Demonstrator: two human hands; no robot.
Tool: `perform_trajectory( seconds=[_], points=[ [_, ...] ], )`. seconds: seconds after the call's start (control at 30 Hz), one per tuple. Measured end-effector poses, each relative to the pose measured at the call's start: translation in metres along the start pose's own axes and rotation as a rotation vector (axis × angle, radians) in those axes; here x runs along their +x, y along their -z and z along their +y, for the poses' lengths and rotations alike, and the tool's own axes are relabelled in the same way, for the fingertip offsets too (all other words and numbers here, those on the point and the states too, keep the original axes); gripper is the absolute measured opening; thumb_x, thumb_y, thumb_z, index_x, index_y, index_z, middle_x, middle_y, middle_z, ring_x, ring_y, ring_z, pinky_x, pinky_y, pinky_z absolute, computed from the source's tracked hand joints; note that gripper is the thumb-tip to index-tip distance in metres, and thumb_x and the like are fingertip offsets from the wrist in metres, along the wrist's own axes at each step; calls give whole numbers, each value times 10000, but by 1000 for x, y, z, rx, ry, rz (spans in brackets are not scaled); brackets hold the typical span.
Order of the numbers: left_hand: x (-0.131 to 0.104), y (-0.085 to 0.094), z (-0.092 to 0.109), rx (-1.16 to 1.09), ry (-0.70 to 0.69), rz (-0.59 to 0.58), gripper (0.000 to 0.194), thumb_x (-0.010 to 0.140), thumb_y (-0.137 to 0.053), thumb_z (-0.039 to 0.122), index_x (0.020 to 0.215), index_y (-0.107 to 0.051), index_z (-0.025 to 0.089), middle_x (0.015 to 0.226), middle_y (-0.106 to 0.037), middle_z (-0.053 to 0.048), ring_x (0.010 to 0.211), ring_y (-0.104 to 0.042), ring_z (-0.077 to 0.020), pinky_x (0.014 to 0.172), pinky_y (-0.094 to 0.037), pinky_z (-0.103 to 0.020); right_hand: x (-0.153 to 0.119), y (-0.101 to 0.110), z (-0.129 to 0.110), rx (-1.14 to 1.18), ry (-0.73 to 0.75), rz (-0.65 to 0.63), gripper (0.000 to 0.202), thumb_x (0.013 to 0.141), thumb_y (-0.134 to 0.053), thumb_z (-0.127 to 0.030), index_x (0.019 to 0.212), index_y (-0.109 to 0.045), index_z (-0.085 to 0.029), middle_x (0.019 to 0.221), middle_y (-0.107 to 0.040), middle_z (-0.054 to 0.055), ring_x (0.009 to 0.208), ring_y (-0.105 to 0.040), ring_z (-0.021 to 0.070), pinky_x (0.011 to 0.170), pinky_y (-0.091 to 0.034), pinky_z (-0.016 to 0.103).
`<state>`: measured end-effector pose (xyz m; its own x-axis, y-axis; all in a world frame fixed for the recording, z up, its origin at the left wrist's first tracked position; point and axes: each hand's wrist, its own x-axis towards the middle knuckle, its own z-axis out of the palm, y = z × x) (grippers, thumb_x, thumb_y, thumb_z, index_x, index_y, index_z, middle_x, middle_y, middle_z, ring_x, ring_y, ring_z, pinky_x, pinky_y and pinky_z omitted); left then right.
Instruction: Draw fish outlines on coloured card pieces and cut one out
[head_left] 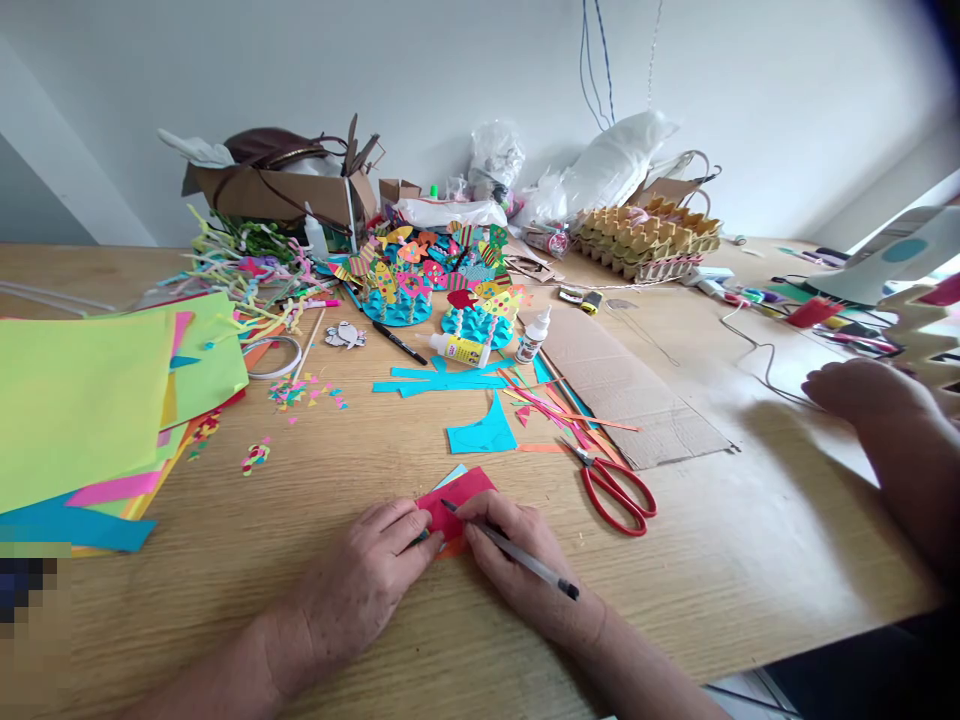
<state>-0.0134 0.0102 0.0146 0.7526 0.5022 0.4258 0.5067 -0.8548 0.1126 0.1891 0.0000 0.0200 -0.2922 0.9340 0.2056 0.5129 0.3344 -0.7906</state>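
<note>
At the far left, I noted a stack of coloured paper on the table, with confetti scattered to its right. The left hand rested at the near edge. Its fingers were drawn close together, with almost no opening, and had hold of the left end of the red paper. That paper lay at the near middle of the table, between the two hands, with pale blue and orange pieces showing from under it.

The right hand was next. Its fingers were closed around a pen, point directed down at the red paper; I could not tell whether the point touched.

I judged the paper very light, thin and flexible, fairly dry to the grip, and liable to crease or slide if pushed from one side. Flat fingertip pressure on the left end appeared the proper hold, and the far right corner, free of the pen, a sound second one. A hard pinch at the middle would have risked a fold.

Beyond the paper lay a blue offcut. Right of the hands, red-handled scissors lay unattended, with cardboard behind them. At the far right, another person's hand was present, well apart.
</note>
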Motion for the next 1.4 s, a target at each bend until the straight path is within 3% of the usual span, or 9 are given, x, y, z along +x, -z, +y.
perform_trajectory(
  seconds=[0.77,1.4],
  points=[
    [0,-4,-1,-17,6,-8,391,997,-252,139,1014,-642,121,929,-610,-92,882,-564,-213,755,-535,-355,-3,7,-5,16,-17,19,162,675,-394,-85,700,-491,-212,583,-547,-32,519,-503,124,519,-372,222],
    [-3,-6,-1,-15,10,10,332,970,-310,116,1032,-635,141,940,-612,-89,914,-565,-220,781,-530,-358,2,0,-2,1,-33,-5,139,802,-453,-147,791,-583,-195,626,-612,-9,535,-539,123,539,-410,219]
  ],
)
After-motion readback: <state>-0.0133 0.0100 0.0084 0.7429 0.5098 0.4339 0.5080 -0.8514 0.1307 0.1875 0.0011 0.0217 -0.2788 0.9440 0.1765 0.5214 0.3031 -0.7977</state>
